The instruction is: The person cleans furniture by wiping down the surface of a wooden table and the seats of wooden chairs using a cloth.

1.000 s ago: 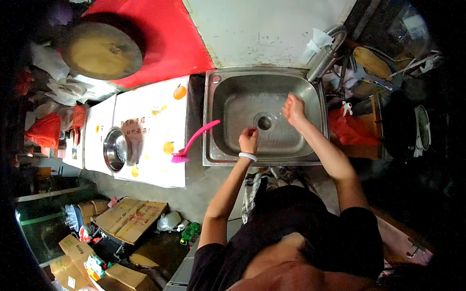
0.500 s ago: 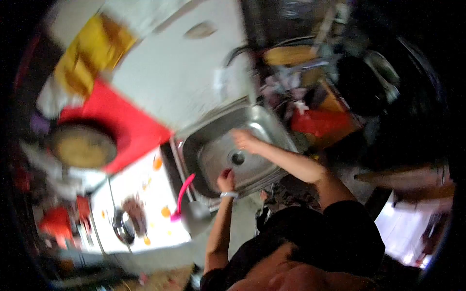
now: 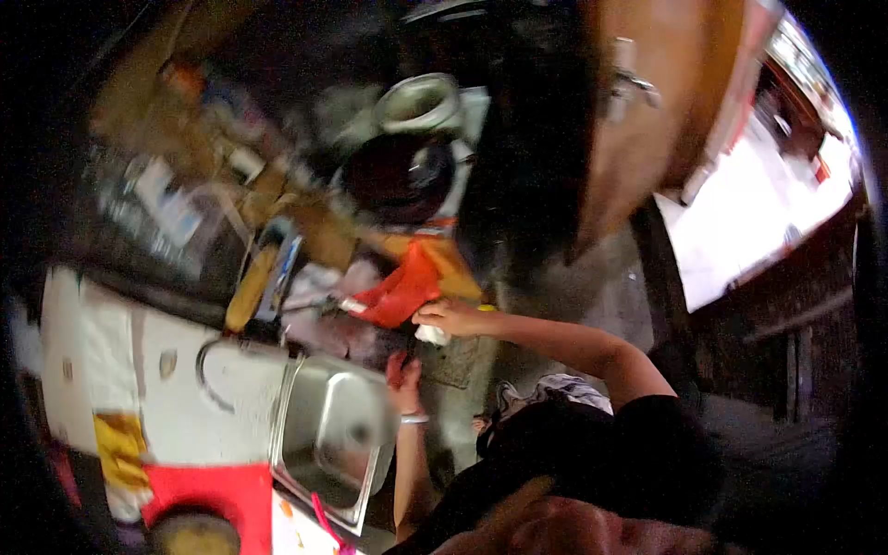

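Observation:
My right hand (image 3: 450, 317) is closed on a small white crumpled cloth (image 3: 432, 335), which pokes out below the fingers. Just left of this hand is a red plastic bag (image 3: 404, 287), and the fingertips are close to it; whether they touch is unclear. My left hand (image 3: 404, 388), with a pale band on the wrist, is raised beside the right-hand rim of the steel sink (image 3: 285, 416). Its fingers look apart, with nothing visible in them, though they are slightly blurred.
Left of the sink lies a white counter (image 3: 199, 407) with a black hose (image 3: 203, 370), a yellow cloth (image 3: 120, 449) and a red board (image 3: 213, 481). Clutter and a dark basin (image 3: 398, 180) stand beyond. A wooden door (image 3: 638, 139) is at the upper right.
The view has swung right, toward the clutter and door. Both hands have left the sink's inside. My right hand is now at the red bag with white cloth in it.

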### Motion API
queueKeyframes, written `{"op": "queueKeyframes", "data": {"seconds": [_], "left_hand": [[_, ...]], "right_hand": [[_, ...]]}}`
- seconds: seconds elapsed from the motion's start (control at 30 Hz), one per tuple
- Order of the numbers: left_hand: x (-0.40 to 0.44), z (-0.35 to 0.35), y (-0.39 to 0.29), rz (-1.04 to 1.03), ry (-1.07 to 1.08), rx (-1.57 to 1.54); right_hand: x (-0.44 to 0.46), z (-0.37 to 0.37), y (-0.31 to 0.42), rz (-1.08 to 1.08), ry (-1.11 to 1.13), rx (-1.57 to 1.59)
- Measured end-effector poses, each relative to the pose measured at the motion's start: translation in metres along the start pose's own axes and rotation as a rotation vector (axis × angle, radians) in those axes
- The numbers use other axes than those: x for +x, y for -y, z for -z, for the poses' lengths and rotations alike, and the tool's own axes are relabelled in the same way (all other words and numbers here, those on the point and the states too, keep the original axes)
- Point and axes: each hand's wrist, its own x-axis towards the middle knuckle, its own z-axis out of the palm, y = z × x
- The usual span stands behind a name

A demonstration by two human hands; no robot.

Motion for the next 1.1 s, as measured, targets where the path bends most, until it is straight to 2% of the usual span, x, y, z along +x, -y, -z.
{"op": "queueKeyframes", "data": {"seconds": [0.03, 0.1, 0.13, 0.17, 0.2, 0.23, 0.27, 0.3, 0.37, 0.4, 0.43, 0.5, 0.57, 0.63, 0.7, 0.73, 0.77, 0.83, 0.87, 0.9, 0.97, 1.0, 1.03, 1.1], "left_hand": [[-0.001, -0.061, 0.003, 0.006, 0.092, 0.099], [0.004, -0.137, 0.044, 0.264, 0.291, -0.054], [0.008, -0.157, 0.065, 0.290, 0.438, 0.184], [0.012, -0.177, 0.086, 0.282, 0.600, 0.423], [0.002, -0.222, 0.064, 0.383, 0.610, 0.371], [-0.007, -0.259, 0.047, 0.485, 0.604, 0.324], [-0.012, -0.287, 0.046, 0.521, 0.587, 0.263], [-0.016, -0.312, 0.050, 0.412, 0.617, 0.225], [0.005, -0.335, 0.086, 0.438, 0.801, 0.318], [0.007, -0.357, 0.095, 0.440, 0.830, 0.324], [0.008, -0.382, 0.109, 0.513, 0.796, 0.218], [0.024, -0.429, 0.134, 0.649, 0.717, -0.032], [0.043, -0.492, 0.147, 0.756, 0.618, -0.169], [0.066, -0.542, 0.176, 0.713, 0.641, -0.203], [0.082, -0.610, 0.197, 0.579, 0.628, -0.228], [0.078, -0.646, 0.196, 0.572, 0.668, -0.169], [0.077, -0.678, 0.206, 0.596, 0.692, -0.184], [0.054, -0.751, 0.216, 0.528, 1.145, 0.211], [0.031, -0.782, 0.214, 0.239, 1.317, 0.305], [0.014, -0.810, 0.204, 0.335, 1.451, 0.325], [-0.007, -0.856, 0.238, -0.141, 1.706, 0.347], [-0.016, -0.887, 0.214, -0.476, 1.903, 0.497], [-0.026, -0.907, 0.222, -0.741, 1.913, 0.364], [-0.042, -0.943, 0.222, -0.767, 1.885, 0.392]], "right_hand": [[-0.028, 0.028, -0.021, 0.162, -0.016, -0.010], [-0.074, 0.072, -0.057, 0.302, -0.161, -0.025], [-0.098, 0.093, -0.071, 0.332, -0.238, -0.037], [-0.129, 0.122, -0.068, 0.161, -0.389, 0.024], [-0.156, 0.149, -0.067, 0.000, -0.522, 0.092], [-0.181, 0.172, -0.064, -0.024, -0.570, 0.094], [-0.208, 0.197, -0.062, -0.227, -0.696, 0.357], [-0.228, 0.215, -0.067, -0.421, -0.806, 0.631], [-0.255, 0.238, -0.125, -0.213, -0.967, 0.492], [-0.270, 0.253, -0.133, -0.376, -0.899, 0.451], [-0.281, 0.264, -0.149, -0.374, -0.934, 0.456], [-0.299, 0.290, -0.169, -0.325, -0.939, 0.672], [-0.318, 0.328, -0.211, -0.262, -1.065, 0.708], [-0.342, 0.370, -0.250, -0.190, -0.797, 0.370], [-0.363, 0.415, -0.272, -0.508, -0.543, -0.190], [-0.369, 0.428, -0.276, -0.603, -0.619, -0.251], [-0.375, 0.442, -0.282, -0.549, -0.816, -0.003], [-0.385, 0.486, -0.261, -0.530, -1.087, 0.078], [-0.393, 0.509, -0.252, -0.569, -1.077, 0.231], [-0.398, 0.526, -0.248, -0.528, -1.066, 0.250], [-0.409, 0.548, -0.290, -0.476, -1.203, 0.456], [-0.414, 0.558, -0.304, -0.288, -1.345, 0.627], [-0.419, 0.573, -0.278, -0.156, -1.501, 0.891], [-0.423, 0.603, -0.354, 0.150, -1.721, 1.164]]}}
